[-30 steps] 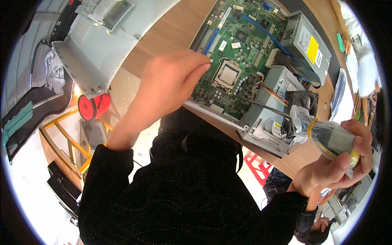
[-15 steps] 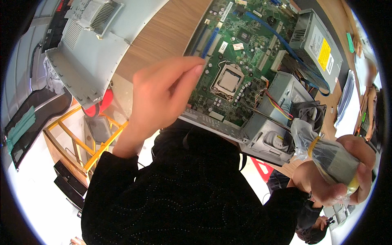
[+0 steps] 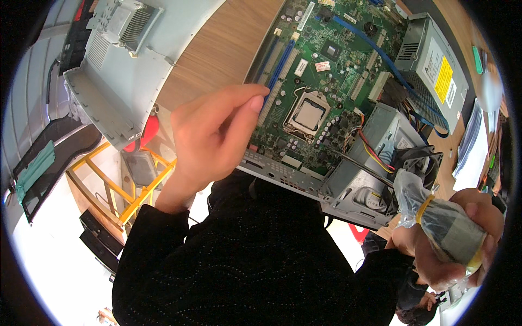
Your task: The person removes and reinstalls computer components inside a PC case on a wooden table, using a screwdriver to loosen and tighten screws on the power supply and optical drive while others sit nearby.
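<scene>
My left hand (image 3: 209, 133) is closed, thumb and forefinger pressed together beside the blue memory slots (image 3: 281, 64) of a green motherboard (image 3: 340, 65). Whether anything small sits in that pinch is hidden. My right hand (image 3: 484, 217) grips a screwdriver (image 3: 454, 225) whose thick handle is wrapped in clear plastic, bound with a yellow band. Its long thin shaft slants left over the metal drive bay, with the tip low over the board's near part. A bare processor (image 3: 308, 115) sits in its socket between the hands.
The board lies in an open computer case with a power supply (image 3: 435, 73) at far right. A black fan (image 3: 416, 163) and coloured wires crowd the drive bay. A grey case cover (image 3: 103, 111) with a heatsink (image 3: 130, 27) lies at left. Papers (image 3: 473, 146) lie at right.
The view has shifted slightly, so the case appears farther right and lower. My left fingertips have moved a little left relative to the board. The screwdriver tip stays about where it was over the board.
</scene>
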`<state>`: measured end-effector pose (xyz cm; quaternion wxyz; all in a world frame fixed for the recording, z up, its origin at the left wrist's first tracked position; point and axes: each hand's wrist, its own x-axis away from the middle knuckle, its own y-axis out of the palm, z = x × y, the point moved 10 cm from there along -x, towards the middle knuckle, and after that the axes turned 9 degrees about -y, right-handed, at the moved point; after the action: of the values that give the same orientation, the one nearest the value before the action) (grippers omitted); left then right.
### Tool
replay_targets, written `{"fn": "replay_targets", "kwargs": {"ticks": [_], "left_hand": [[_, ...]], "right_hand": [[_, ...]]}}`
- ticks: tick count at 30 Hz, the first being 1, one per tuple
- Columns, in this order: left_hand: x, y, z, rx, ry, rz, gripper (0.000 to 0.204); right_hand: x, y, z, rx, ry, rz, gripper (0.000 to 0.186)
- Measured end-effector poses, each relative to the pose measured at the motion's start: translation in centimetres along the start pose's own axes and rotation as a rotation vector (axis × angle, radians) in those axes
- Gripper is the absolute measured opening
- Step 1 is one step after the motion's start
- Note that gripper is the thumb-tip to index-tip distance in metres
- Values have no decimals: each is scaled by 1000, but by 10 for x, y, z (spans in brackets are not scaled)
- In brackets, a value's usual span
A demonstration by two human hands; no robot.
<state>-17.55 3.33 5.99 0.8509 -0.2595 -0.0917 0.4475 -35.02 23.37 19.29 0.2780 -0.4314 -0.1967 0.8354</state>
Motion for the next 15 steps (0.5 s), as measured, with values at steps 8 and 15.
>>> {"fn": "replay_targets", "kwargs": {"ticks": [8,15], "left_hand": [[26,-23,-53,664,-86,318,47],[32,-24,-64,634,-249,362,53]], "right_hand": [[8,-12,-2,-349,293,115,62],[16,-15,-12,-843,593,377,49]]}}
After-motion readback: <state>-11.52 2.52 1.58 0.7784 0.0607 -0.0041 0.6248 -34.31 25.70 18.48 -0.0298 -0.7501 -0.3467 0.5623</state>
